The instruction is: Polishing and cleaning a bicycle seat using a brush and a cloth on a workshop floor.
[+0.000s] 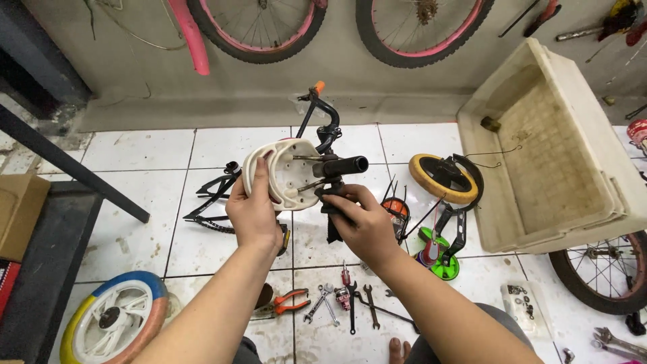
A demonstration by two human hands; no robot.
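Brown cardboard box at left edge

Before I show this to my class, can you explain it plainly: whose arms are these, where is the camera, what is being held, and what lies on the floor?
There is no machine here. The one picture comes from a camera worn on a person's head, looking down at their own bare arms. The left hand grips a white bicycle saddle turned underside up. The right hand holds the black clamp part under it. Below, on the white tiled floor, lie orange-handled pliers and several spanners. A small wheel with a yellow tyre lies to the right, a multicoloured wheel at lower left, and a large cream plastic tub is tipped up on the right. Two pink-rimmed wheels stand against the wall.
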